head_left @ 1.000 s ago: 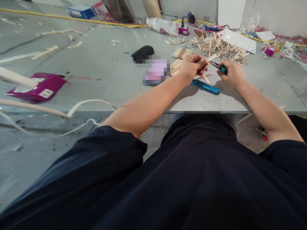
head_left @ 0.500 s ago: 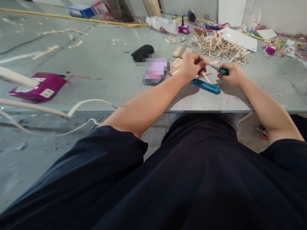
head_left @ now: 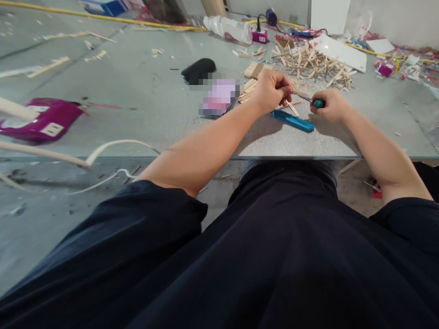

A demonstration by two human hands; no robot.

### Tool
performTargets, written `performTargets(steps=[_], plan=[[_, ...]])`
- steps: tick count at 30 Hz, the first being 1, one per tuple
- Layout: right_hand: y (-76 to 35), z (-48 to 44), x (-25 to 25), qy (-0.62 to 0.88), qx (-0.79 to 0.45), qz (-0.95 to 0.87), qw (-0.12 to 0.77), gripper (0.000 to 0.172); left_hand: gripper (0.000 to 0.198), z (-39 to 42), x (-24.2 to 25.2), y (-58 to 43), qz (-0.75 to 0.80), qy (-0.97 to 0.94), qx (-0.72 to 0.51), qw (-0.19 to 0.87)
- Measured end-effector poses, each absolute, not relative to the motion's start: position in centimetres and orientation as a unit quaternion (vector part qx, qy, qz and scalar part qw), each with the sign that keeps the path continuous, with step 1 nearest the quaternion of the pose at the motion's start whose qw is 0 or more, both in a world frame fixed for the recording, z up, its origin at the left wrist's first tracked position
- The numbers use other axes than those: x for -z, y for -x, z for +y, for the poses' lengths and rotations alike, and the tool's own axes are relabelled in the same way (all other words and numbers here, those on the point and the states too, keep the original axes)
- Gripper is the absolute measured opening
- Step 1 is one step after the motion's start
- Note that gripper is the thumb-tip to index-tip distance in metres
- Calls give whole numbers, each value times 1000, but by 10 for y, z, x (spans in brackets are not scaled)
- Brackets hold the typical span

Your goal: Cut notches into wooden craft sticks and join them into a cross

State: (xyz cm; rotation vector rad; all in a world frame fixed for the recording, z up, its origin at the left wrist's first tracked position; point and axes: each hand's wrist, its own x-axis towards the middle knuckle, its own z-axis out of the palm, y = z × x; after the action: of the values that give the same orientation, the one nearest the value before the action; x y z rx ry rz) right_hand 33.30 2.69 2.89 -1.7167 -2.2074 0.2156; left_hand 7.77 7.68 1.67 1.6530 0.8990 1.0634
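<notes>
My left hand (head_left: 272,93) is closed, its fingertips pinching a thin wooden stick (head_left: 299,93). My right hand (head_left: 331,105) is wrapped round the black-and-teal handle of a screwdriver (head_left: 318,103). The tool's slim metal shaft points left and meets the stick near my left fingertips; the exact contact is too small to make out. Just below both hands, a blue plastic tray or case (head_left: 293,120) lies on the table. Loose sticks (head_left: 292,107) lie under my left hand, and a bundle of flat sticks (head_left: 253,70) is partly hidden behind it.
Beyond my hands spreads a heap of wooden sticks (head_left: 315,61) beside a white panel (head_left: 341,52). Left of my hands are a blurred-out phone (head_left: 219,96) and a black case (head_left: 199,71). A plastic bottle (head_left: 228,29) lies farther back. The table's front edge (head_left: 291,158) runs before my body.
The view has shifted slightly, so the scene sits a little farther left and higher. The stick now shows between my left fingertips and the screwdriver. Both hands keep their grips.
</notes>
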Motion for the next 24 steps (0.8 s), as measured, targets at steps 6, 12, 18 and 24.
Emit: performTargets(steps=[6,12,18,24], plan=[[-335,22,-34,606,-59,-775,168,4,44,65,-23,-79,352,-651,-434,514],[-331,15,-33,576,-30,-788,216,14,46,56,-28,-85,353,-543,-447,617],[-333,20,-28,575,1,-786,227,23,43,56,-30,-84,351,-553,-465,596],[-335,21,-28,573,-14,-790,218,22,33,64,-23,-81,371,-578,-462,561]])
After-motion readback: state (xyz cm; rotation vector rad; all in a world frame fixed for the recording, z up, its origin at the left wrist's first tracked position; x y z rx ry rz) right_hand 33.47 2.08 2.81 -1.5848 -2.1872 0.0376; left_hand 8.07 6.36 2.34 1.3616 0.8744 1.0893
